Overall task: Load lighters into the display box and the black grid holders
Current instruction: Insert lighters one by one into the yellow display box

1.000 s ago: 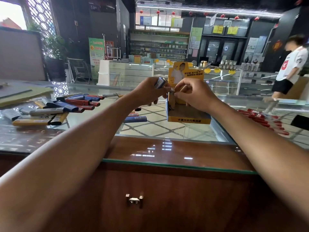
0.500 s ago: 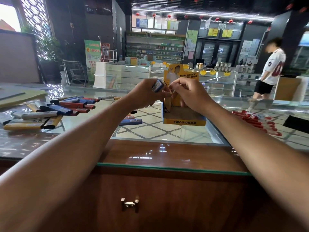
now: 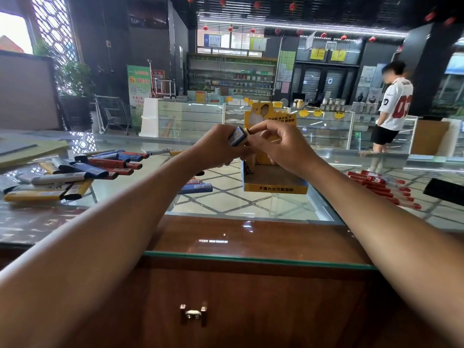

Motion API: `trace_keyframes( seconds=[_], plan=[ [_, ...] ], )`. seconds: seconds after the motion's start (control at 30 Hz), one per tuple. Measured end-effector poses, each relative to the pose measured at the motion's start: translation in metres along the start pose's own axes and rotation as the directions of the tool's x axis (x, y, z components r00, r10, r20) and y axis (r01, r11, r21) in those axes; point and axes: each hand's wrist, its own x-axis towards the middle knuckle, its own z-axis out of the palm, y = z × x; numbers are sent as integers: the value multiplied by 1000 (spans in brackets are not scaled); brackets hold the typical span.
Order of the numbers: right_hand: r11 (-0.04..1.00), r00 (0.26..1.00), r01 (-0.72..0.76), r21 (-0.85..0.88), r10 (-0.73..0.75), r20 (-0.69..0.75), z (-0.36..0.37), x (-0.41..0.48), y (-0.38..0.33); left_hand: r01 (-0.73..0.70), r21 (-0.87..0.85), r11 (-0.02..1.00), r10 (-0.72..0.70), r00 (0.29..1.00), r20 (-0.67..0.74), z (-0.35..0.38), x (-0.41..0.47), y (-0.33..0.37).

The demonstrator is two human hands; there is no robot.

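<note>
1. The left hand (image 3: 218, 146), at centre frame, has its fingers curled round a blue lighter (image 3: 236, 136). It holds the lighter tilted, with the labelled end pointing up and to the right.
2. The right hand (image 3: 278, 144) is just right of the left one, and the two touch. Its thumb and forefinger pinch the dark tip of the lighter, and its other fingers are curled.
3. Both hands are raised above the counter (image 3: 251, 204), a glass top that shows a tiled floor through it.
4. The box (image 3: 275, 182) is yellow and stands on the glass just behind and below the right hand. Its tall back card rises above the knuckles. Its low front wall carries black print, and its brown floor shows under the right wrist.
5. A pile (image 3: 82, 169) of blue, red, silver and yellow lighters lies flat on the glass at middle left, well apart from the box.
6. One blue lighter (image 3: 195, 188) lies flat between the pile and the box, under the left forearm.
7. Red lighters (image 3: 381, 187) lie in a row at middle right, beyond the right forearm.
8. A black object (image 3: 444, 190) sits at the right edge; I cannot tell what it is.
9. A wooden cabinet (image 3: 251, 297) with a metal handle (image 3: 193, 314) fills the lower frame.
10. A person (image 3: 395, 104) in a white shirt and black shorts stands at upper right, by the far display cases.
</note>
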Motion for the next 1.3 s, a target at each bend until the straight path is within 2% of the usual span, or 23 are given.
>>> trace_keyframes(
  seconds=[0.3, 0.63, 0.83, 1.1, 1.3],
  plan=[
    [1000, 998, 24, 8, -25, 59, 0, 0, 0, -12, -13, 1000, 12, 1000, 15, 1, 1, -1],
    [998, 999, -30, 47, 31, -21, -6, 3, 3, 45, -41, 998, -44, 999, 7, -2, 2, -4],
    [998, 995, -36, 47, 41, -91, -10, 5, 4, 82, -197, 977, -102, 991, -92, -10, 0, -2],
    [997, 996, -77, 2, 77, -48, -9, 5, 5, 114, -492, 863, -200, 972, -126, -11, -2, 0],
    [995, 997, -83, -47, 83, 2, -2, 3, 3, 148, -509, 848, -227, 969, -95, -12, -1, 0]
  ],
)
